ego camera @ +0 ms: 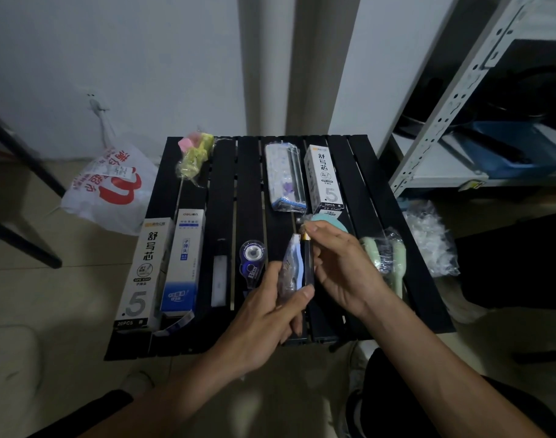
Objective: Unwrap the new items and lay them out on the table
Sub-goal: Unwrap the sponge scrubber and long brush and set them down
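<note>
You are holding a clear-wrapped packet upright above the near middle of the black slatted table. Your left hand is gripping its lower end, thumb and fingers curled round it. Your right hand is pinching the gold-banded top of a slim black stick standing along the packet's right edge. A blue correction tape is lying just left of it, two refill boxes farther left, and green wrapped items to the right.
</note>
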{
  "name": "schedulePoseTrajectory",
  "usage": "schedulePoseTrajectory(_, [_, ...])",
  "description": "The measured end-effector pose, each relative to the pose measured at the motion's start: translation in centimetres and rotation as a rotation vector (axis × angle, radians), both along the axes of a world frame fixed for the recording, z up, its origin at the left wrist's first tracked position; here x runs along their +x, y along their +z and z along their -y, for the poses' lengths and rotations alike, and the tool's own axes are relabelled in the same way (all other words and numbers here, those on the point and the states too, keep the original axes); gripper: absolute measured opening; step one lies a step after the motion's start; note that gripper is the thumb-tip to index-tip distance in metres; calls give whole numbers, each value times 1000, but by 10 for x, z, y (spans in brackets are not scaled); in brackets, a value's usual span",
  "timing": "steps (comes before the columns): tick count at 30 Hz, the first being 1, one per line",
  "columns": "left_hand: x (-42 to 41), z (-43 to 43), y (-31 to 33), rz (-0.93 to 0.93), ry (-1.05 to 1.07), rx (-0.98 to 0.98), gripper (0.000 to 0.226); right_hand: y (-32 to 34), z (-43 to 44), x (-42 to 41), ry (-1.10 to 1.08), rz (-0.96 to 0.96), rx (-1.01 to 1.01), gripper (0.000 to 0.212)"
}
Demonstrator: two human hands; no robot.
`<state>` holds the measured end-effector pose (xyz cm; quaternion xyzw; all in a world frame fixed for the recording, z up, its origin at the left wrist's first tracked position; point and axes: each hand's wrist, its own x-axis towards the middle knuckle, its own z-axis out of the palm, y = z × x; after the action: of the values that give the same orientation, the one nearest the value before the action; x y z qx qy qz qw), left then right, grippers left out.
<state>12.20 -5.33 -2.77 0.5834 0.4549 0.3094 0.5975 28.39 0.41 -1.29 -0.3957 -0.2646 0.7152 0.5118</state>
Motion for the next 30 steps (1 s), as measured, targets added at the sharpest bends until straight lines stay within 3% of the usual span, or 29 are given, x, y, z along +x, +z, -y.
schedulePoseTrajectory(6, [-1,-2,-2,34,29,-1,32,-1,-1,-1,20,23,44,6])
schedulePoseTrajectory(11, [-3,-4,-4,26,37,10,30,3,-3,8,50,319,226,10])
schedulePoseTrajectory(18, [-7,-5,-4,-85,30,38,18,4,-1,14,83,409,242,11])
schedulePoseTrajectory(23, [-2,-7,-7,-228,129,100,26,-9,6,12,278,608,170,37])
schedulePoseTrajectory(27, [-2,-2,-13,-468,113,71,51,-12,6,13,316,713,100,32])
schedulePoseTrajectory(30, [0,2,-10,-694,105,111,58,-16,1,14,242,960,130,34])
